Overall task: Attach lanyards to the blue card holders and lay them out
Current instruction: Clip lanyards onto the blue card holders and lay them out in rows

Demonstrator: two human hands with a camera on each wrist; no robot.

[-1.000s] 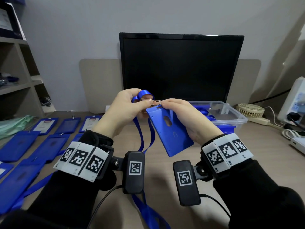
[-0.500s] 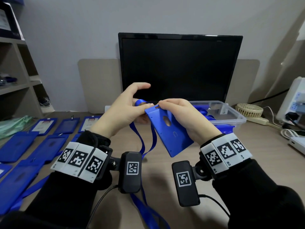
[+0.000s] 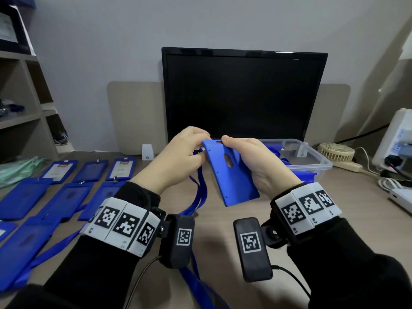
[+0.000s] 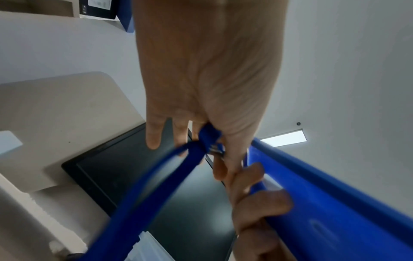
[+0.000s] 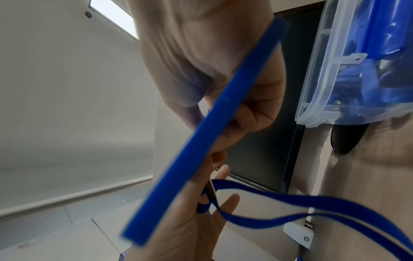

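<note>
A blue card holder [image 3: 230, 175] is held up in front of the monitor, back face toward me, with an oval hole in it. My right hand [image 3: 249, 157] grips its right side and top slot; its edge shows as card holder [image 5: 208, 127]. My left hand [image 3: 189, 146] pinches the blue lanyard [image 3: 200, 192] at its metal clip, right by the holder's top left corner. In the left wrist view the lanyard [image 4: 161, 178] runs from the left hand [image 4: 214, 151], with the clip under the thumb. The strap hangs down to the desk.
Several blue card holders [image 3: 66, 192] with lanyards lie in rows on the desk's left side. A clear plastic bin [image 3: 312, 157] of blue parts stands behind my right hand. A black monitor [image 3: 243, 94] stands at the back; a small fan [image 3: 336, 150] and cables are at the right.
My left hand's raised forefinger has come down and now pinches the lanyard clip at the holder's top corner. The holder has tilted a little more upright.
</note>
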